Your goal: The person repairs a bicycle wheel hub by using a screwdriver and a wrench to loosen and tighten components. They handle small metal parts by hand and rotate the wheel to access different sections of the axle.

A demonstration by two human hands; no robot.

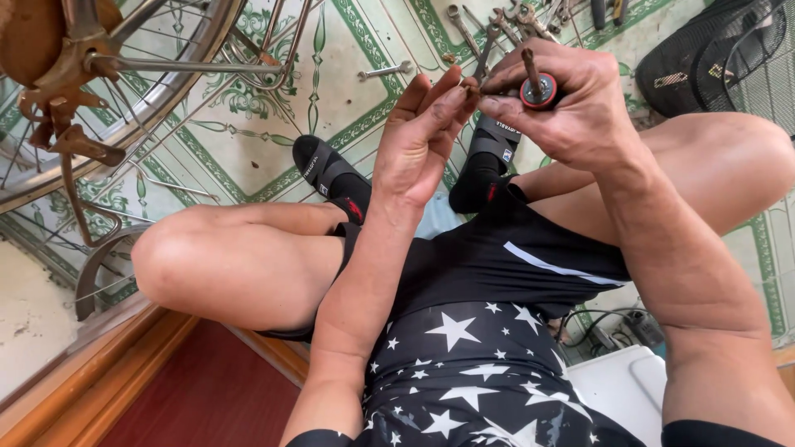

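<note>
Holding a short tool (537,85) with a rusty metal shaft and a red-and-black round collar, the right hand (571,103) is closed around it. The shaft sticks up between the knuckles, and the collar sits against the curled forefinger.

Left hand (422,145): just left of the tool, fingers straight and pressed side by side, tips raised to meet the right thumb and forefinger. Contact point is just left of the collar. Cannot tell whether a small part is pinched there; the fingertips hide it. Both hands are grimy.

Position: the tool is held in the air above the person's lap, not resting on anything.

Surroundings, relative to the tool:
- Above it, on the green-patterned tiled floor (356,108): a scatter of wrenches (497,25).
- Left of it, lying apart: a single wrench (385,72).
- Far left: a bicycle wheel (178,79) with thin spokes and rusty fittings.
- Far right: a black wire fan guard (720,58).
- Below it: two feet in black socks (331,175) and star-printed shorts (464,356).
- Lower right: a white plastic object (621,385).

Judgement: the step in hand looks like fine fingertip work at the collar end of the tool, fitting or adjusting something small. It calls for the right hand to keep the tool from turning and for a light, exact touch from the left fingertips, since a small piece could drop into the lap.
</note>
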